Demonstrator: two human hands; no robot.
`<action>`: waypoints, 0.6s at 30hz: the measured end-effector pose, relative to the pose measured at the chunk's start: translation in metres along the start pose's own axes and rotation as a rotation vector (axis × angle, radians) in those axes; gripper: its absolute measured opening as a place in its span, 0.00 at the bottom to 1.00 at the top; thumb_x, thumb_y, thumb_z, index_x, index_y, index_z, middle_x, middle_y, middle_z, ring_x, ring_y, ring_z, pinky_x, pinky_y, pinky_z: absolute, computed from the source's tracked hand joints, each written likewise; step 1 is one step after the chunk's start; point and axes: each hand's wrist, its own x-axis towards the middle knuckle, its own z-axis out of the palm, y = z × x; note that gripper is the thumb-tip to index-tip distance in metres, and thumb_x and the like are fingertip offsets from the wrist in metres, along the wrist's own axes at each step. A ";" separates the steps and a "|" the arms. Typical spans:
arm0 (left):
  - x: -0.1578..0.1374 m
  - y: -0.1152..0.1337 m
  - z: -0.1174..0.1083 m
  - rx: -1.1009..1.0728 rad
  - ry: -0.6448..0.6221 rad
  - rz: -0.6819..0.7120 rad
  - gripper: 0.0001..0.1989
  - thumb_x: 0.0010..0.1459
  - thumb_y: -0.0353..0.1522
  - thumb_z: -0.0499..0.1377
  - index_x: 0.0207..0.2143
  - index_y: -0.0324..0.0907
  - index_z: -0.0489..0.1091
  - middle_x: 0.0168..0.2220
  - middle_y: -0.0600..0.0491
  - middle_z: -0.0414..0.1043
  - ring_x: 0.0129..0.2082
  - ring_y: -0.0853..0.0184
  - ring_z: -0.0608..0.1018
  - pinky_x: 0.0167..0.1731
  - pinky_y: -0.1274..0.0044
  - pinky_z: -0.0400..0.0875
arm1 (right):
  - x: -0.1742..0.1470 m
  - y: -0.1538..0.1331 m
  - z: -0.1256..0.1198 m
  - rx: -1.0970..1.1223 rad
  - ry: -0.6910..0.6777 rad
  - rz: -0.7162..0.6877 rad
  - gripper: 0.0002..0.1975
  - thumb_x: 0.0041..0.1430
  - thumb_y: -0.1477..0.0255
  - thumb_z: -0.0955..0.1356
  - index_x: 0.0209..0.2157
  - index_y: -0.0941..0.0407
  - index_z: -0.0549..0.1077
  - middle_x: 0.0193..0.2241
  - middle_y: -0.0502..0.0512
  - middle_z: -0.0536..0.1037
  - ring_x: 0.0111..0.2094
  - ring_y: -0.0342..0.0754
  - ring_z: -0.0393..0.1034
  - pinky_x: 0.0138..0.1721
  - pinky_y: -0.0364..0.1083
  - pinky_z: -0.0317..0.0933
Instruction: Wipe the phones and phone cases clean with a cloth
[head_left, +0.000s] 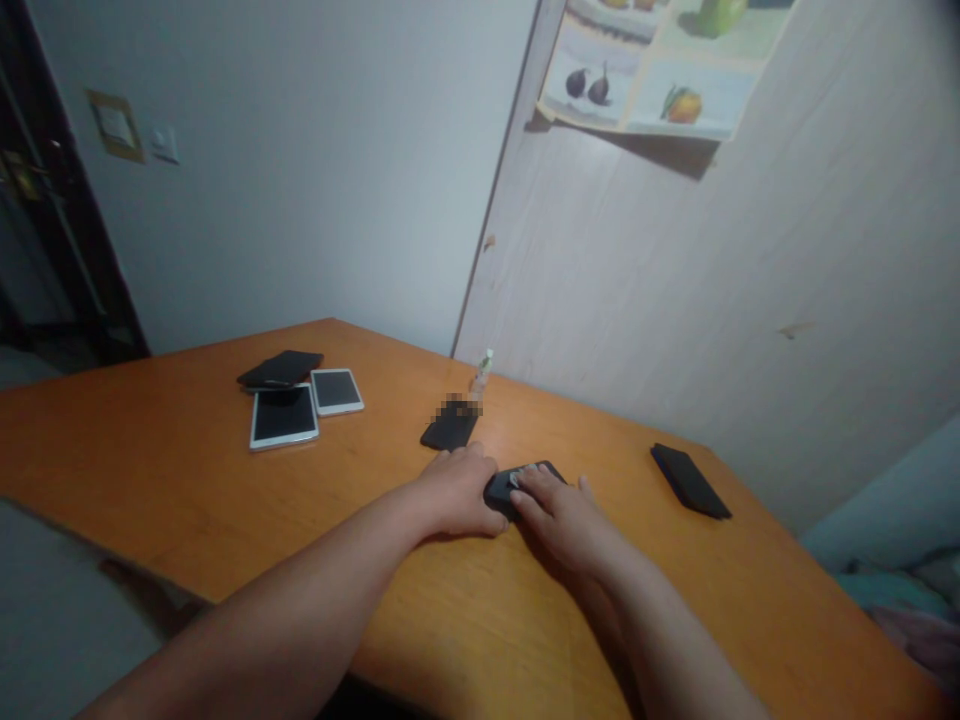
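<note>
A small black box-like object with a pale mark on its top lies on the table in front of me. My left hand is closed around its left end, thumb at the near side and fingers behind. Across the top and near side, my right hand grips the same object, covering much of it. Just beyond my left hand lies a flat black device, its far end pixelated. A small clear bottle stands behind that device.
On the orange-brown table, two white-framed tablets and dark flat devices are grouped at the left. A black folded case lies near the right edge. Walls border the table's far side, with a fruit poster above.
</note>
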 end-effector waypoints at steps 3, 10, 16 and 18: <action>0.001 0.000 0.002 -0.002 0.009 0.006 0.25 0.46 0.52 0.61 0.42 0.46 0.74 0.40 0.46 0.72 0.40 0.51 0.78 0.40 0.63 0.75 | 0.012 -0.004 0.008 -0.040 0.040 0.002 0.24 0.71 0.57 0.57 0.62 0.50 0.65 0.67 0.60 0.60 0.69 0.59 0.48 0.63 0.75 0.31; 0.000 0.000 0.000 -0.012 -0.005 -0.003 0.26 0.45 0.52 0.62 0.42 0.46 0.74 0.42 0.47 0.71 0.43 0.51 0.77 0.41 0.64 0.73 | -0.010 0.005 -0.010 -0.023 -0.017 0.008 0.20 0.69 0.57 0.59 0.55 0.47 0.72 0.60 0.58 0.71 0.59 0.62 0.66 0.61 0.78 0.26; 0.000 0.000 0.000 0.002 -0.004 -0.011 0.27 0.45 0.52 0.61 0.42 0.45 0.74 0.41 0.46 0.71 0.42 0.50 0.77 0.41 0.63 0.73 | 0.002 0.007 -0.001 -0.028 0.033 0.043 0.22 0.70 0.57 0.58 0.58 0.48 0.70 0.62 0.59 0.69 0.61 0.62 0.63 0.61 0.78 0.27; 0.000 0.000 0.000 -0.002 -0.005 -0.011 0.26 0.45 0.52 0.61 0.41 0.45 0.74 0.41 0.46 0.71 0.41 0.50 0.77 0.40 0.64 0.73 | 0.011 0.005 0.006 -0.052 0.057 0.046 0.24 0.70 0.57 0.58 0.62 0.50 0.65 0.66 0.60 0.63 0.65 0.62 0.56 0.61 0.78 0.29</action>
